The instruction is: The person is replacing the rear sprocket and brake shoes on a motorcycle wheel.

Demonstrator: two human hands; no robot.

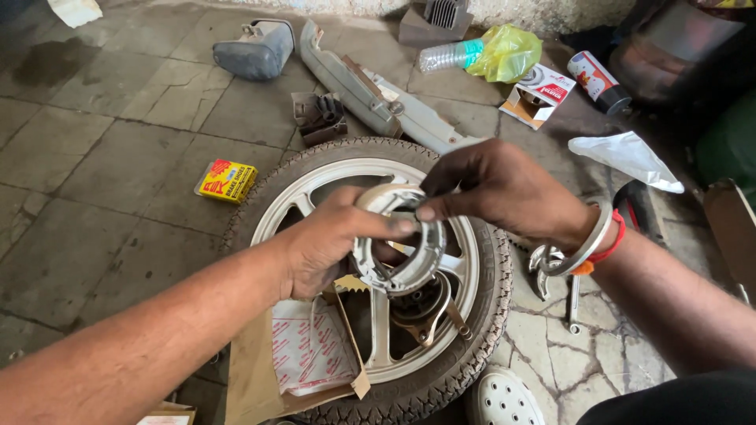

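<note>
My left hand [327, 240] and my right hand [504, 189] both hold a round pair of metal brake shoes [402, 240] above a motorcycle wheel [480, 315]. The left hand grips the ring's left side with the thumb across its top. Fingertips of the right hand pinch the ring's upper right edge. The wheel lies flat on the stone floor, with a black tyre, silver alloy spokes and a hub [421, 303] directly beneath the shoes. A metal bangle and a red thread sit on my right wrist.
An opened cardboard box with printed paper [303, 358] rests on the wheel's near left. A yellow box [227, 180], a grey metal cover [370, 86], a plastic bottle [449, 55], a spray can [597, 80], spanners [573, 303] and a white shoe [504, 400] lie around.
</note>
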